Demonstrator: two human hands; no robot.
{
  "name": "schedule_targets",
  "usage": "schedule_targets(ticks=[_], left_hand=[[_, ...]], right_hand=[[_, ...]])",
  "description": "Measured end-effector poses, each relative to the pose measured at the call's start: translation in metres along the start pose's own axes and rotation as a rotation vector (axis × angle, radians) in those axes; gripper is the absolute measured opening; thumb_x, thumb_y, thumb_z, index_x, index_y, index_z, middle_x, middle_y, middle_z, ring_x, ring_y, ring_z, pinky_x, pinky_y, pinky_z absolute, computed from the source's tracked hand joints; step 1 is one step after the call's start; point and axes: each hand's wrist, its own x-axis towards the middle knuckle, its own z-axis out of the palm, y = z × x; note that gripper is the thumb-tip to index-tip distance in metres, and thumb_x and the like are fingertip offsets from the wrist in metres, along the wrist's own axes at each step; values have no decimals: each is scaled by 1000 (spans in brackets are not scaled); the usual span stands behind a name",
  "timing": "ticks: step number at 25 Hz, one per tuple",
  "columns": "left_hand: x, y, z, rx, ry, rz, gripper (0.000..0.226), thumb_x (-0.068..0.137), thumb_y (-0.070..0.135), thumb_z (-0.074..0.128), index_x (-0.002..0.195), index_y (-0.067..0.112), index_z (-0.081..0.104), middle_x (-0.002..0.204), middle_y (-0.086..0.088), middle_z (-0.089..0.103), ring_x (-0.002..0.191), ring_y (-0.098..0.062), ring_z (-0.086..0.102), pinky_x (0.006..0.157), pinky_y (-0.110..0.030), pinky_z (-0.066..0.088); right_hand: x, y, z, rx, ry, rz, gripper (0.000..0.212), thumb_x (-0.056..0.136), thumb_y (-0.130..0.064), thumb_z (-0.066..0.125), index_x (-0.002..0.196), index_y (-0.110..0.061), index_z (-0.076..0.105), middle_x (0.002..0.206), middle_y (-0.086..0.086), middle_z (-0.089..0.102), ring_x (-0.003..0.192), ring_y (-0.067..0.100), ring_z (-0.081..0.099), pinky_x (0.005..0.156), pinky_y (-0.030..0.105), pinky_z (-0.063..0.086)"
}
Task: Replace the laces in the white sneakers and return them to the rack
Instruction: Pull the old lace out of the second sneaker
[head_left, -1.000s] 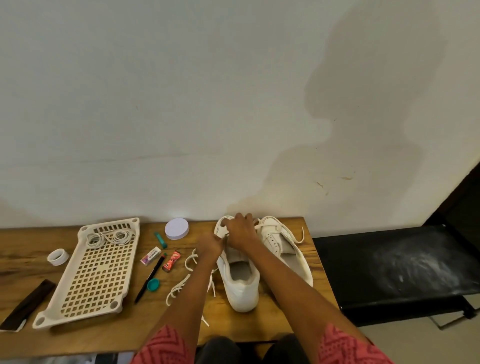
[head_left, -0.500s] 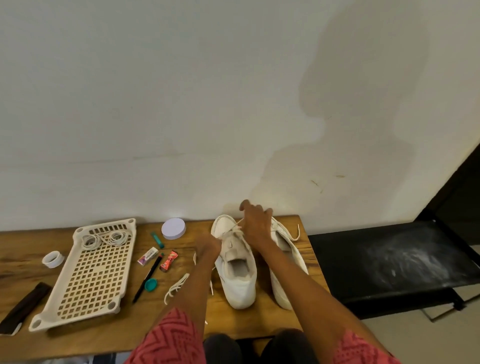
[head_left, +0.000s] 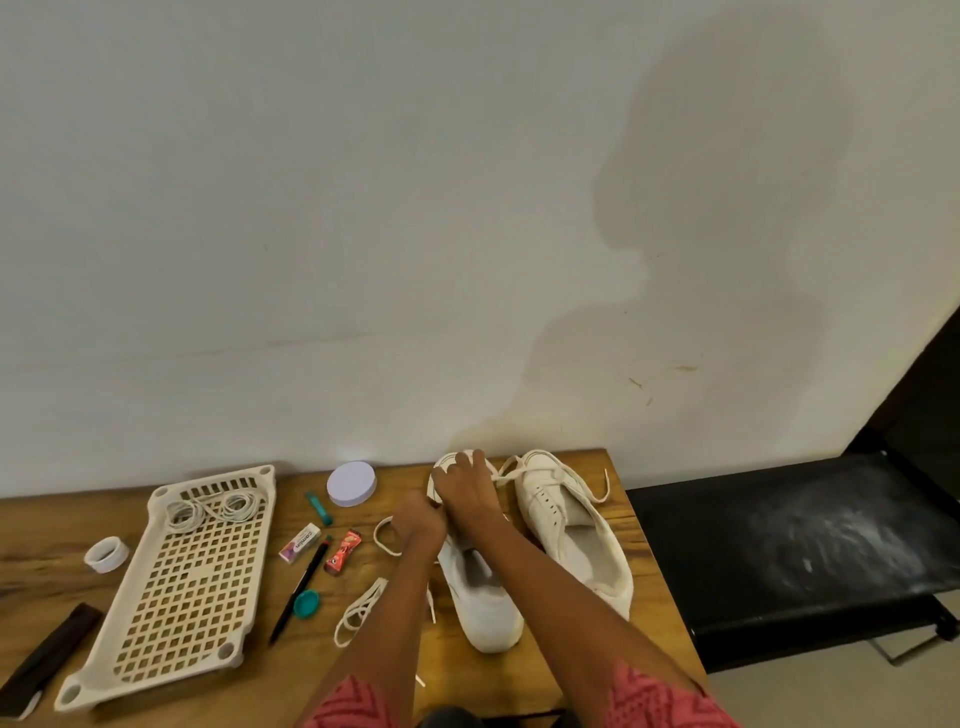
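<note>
Both hands worked on the near sneaker, which stood on the table under them. The left hand pinched a lace at the sneaker's side; the right hand gripped the front part. The second sneaker stood just right of the right hand, the rack well left of both.

Both hands hide the left sneaker's lacing; black strip runs off frame.
</note>
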Motion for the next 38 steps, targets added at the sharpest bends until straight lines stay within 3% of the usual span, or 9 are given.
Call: schedule_targets(ticks=[3, 6, 9, 15, 20, 25, 30, 35, 38], left_hand=[[2, -1, 0, -13, 16, -21, 21, 93, 11, 52, 106, 0, 64, 111, -17, 65, 103, -29, 61, 85, -34, 49], [1, -2, 2, -28, 13, -2, 25, 91, 18, 57, 107, 1, 65, 110, -16, 66, 101, -29, 62, 83, -33, 49], [0, 1, 0, -43, -11, -25, 34, 90, 30, 59, 106, 1, 66, 108, -15, 67, 100, -28, 63, 78, -30, 49], [-3, 2, -3, 1, -45, -32, 28, 88, 24, 61, 103, 1, 66, 106, -15, 67, 98, -27, 63, 79, -32, 51], [-2, 2, -2, -48, -48, -17, 27, 90, 24, 58, 100, 1, 67, 103, -15, 68, 95, -27, 64, 74, -29, 50], [5, -6, 4, -24, 8, -8, 21, 95, 14, 49, 104, 3, 65, 109, -14, 66, 99, -26, 62, 81, -30, 49], [-1, -2, 3, -32, 35, -22, 24, 96, 16, 49, 110, 2, 62, 115, -15, 63, 104, -27, 60, 86, -29, 47], [-3, -2, 0, -39, -21, -2, 34, 92, 31, 56, 105, 1, 65, 108, -15, 66, 100, -27, 61, 79, -29, 49], [-4, -1, -1, -25, -25, -21, 26, 91, 22, 56, 104, 0, 64, 107, -15, 65, 99, -26, 61, 79, -29, 49]], right_hand=[[-2, -4, 1, -103, -52, -38, 13, 82, -36, 64, 73, -26, 68, 72, -7, 68, 82, 11, 63, 82, 28, 44], [2, 4, 1, -112, -9, -85, 15, 93, -21, 52, 97, -17, 66, 97, 2, 69, 104, 21, 57, 97, 37, 35], [-8, 21, -20, -147, 189, 33, 10, 81, -24, 68, 90, -20, 67, 86, -2, 70, 97, 17, 58, 91, 34, 38], [-27, 94, -39, -128, 22, 449, 23, 88, -14, 58, 110, -20, 54, 106, -3, 63, 114, 20, 47, 101, 40, 28], [-2, 28, -25, 12, 9, 59, 35, 90, -20, 53, 125, -14, 49, 112, 8, 63, 117, 27, 48, 97, 40, 30], [-4, -8, -9, -95, -95, -54, 9, 81, -33, 68, 85, -25, 68, 83, -4, 69, 89, 17, 63, 84, 30, 44], [-2, 0, 4, -201, 35, -178, 23, 95, -9, 44, 110, -13, 61, 108, 5, 66, 109, 26, 55, 97, 38, 36], [-21, 30, -27, -52, 132, 24, 30, 65, -24, 82, 89, -19, 66, 74, -1, 69, 86, 17, 61, 77, 32, 44], [-28, 80, -32, 105, 231, 284, 22, 85, -10, 60, 107, -13, 57, 88, 4, 68, 94, 23, 57, 79, 35, 39]])
